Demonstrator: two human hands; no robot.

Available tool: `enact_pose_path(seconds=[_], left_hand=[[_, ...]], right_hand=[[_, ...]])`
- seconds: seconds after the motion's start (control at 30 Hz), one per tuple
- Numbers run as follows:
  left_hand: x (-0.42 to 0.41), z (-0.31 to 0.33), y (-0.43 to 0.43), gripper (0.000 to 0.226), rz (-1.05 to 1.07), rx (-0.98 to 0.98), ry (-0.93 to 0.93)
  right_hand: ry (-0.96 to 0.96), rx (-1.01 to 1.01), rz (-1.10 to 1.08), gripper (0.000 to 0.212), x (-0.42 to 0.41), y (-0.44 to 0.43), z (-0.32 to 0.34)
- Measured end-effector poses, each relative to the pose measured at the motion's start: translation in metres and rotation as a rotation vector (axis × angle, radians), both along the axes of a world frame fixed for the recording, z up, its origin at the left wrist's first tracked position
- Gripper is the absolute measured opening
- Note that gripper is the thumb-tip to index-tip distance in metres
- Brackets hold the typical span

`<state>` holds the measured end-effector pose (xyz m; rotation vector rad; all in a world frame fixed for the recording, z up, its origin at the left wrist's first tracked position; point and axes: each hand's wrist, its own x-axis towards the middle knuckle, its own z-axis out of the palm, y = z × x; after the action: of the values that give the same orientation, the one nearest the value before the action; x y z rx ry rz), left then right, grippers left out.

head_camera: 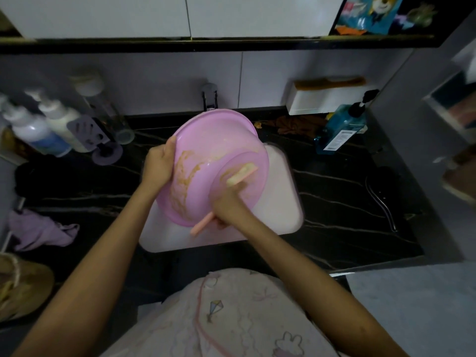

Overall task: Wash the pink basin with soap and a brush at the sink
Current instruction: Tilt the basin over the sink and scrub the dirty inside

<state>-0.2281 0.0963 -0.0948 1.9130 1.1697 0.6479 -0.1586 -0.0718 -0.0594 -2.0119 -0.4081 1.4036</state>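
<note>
The basin point(206, 140) is held tilted above the sink point(288, 207), far edge toward the tap point(210, 97). My left hand point(158, 166) grips the left rim, thumb hooked over the edge, and the forearm enters from the lower left. My right hand point(228, 204) is wrapped round the handle of the brush point(242, 173).

The brush's long axis runs near-left to far-right. The handle end points back toward me past the basin's lower edge. The bristle head lies flat on the round bottom panel, just beyond my knuckles.

Yellowish suds point(180, 181) streak the wall between the two hands, left of the head. I cannot tell whether this face is the inside or the outside.

Judgement: scrubbing is under way. The next stroke should carry the head leftward onto that streak, with the left hand bracing against the push.
</note>
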Motion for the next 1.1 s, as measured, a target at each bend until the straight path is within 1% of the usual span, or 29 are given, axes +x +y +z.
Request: enact_pose_path(seconds=[0.03,0.07,0.13,0.2,0.23,0.27,0.3,0.33,0.37,0.4,0.5,0.53,0.6,0.63,0.7,0.73,0.83,0.9,0.93,0.97,1.0,1.03,1.07,1.1], left_hand=[[0.001,0.000,-0.002,0.054,-0.004,0.004,-0.007],[0.003,0.001,-0.003,0.054,-0.009,0.015,-0.007],[0.006,0.003,-0.008,0.054,-0.011,0.034,-0.006],[0.005,0.002,-0.009,0.055,-0.005,0.048,0.015],[0.004,0.003,-0.008,0.055,-0.003,0.053,0.019],[0.002,0.003,-0.008,0.056,-0.008,0.051,0.019],[0.002,0.003,-0.008,0.056,-0.011,0.048,0.016],[0.002,0.003,-0.009,0.056,-0.012,0.042,0.013],[0.002,0.003,-0.011,0.055,-0.009,0.034,0.010],[0.004,0.004,-0.012,0.055,-0.004,0.032,0.007],[0.003,0.004,-0.010,0.055,0.016,0.052,0.035],[0.002,0.004,-0.009,0.055,0.017,0.058,0.043],[0.001,0.003,-0.008,0.056,0.009,0.054,0.030],[0.001,0.003,-0.009,0.055,0.009,0.051,0.021],[0.002,0.002,-0.011,0.055,0.016,0.047,0.015],[0.003,0.002,-0.011,0.056,0.020,0.048,0.011],[0.001,-0.001,-0.007,0.057,0.038,0.037,0.032],[-0.002,-0.005,-0.006,0.056,0.043,0.017,0.016],[-0.003,-0.006,-0.007,0.056,0.044,0.017,0.003],[-0.003,-0.007,-0.009,0.055,0.050,0.023,-0.008],[-0.002,-0.005,-0.011,0.055,0.055,0.035,-0.013],[-0.001,-0.006,-0.011,0.055,0.060,0.049,-0.012],[-0.001,-0.007,-0.011,0.055,0.068,0.062,-0.006],[-0.001,-0.009,-0.010,0.055,0.072,0.072,0.002]], right_hand=[[-0.009,-0.017,-0.059,0.041,0.014,-0.001,-0.005],[0.023,-0.029,-0.112,0.038,0.017,-0.004,0.001],[0.040,-0.043,-0.033,0.033,0.004,-0.009,0.012],[0.069,-0.030,0.004,0.061,-0.019,-0.011,0.023],[0.066,-0.007,0.028,0.069,-0.019,-0.010,0.022],[0.016,0.008,-0.001,0.070,-0.009,-0.007,0.018],[-0.040,0.028,-0.038,0.065,0.007,-0.001,0.012],[-0.074,0.012,-0.069,0.055,0.023,-0.001,0.008],[-0.066,-0.015,-0.080,0.045,0.029,-0.004,0.005],[-0.043,-0.039,-0.054,0.041,0.023,-0.011,0.008],[-0.036,-0.017,0.210,0.047,-0.020,-0.024,0.024],[-0.048,-0.011,0.221,0.051,-0.023,-0.023,0.027],[-0.134,0.030,0.102,0.065,0.004,-0.009,0.018],[-0.181,0.016,0.043,0.066,0.019,-0.006,0.017],[-0.223,-0.020,0.054,0.052,0.026,-0.011,0.014],[-0.210,-0.022,0.082,0.054,0.016,-0.016,0.018],[-0.062,-0.010,0.114,0.089,-0.015,-0.016,0.033],[-0.182,0.010,0.024,0.096,0.006,0.002,0.024],[-0.207,-0.020,-0.031,0.097,0.022,0.006,0.025],[-0.216,-0.053,-0.076,0.093,0.034,0.004,0.022],[-0.233,-0.071,-0.068,0.082,0.035,-0.001,0.024],[-0.270,-0.067,0.013,0.069,0.025,-0.009,0.031],[-0.268,-0.032,0.064,0.062,0.011,-0.016,0.034],[-0.258,0.001,0.108,0.064,-0.004,-0.021,0.036]])
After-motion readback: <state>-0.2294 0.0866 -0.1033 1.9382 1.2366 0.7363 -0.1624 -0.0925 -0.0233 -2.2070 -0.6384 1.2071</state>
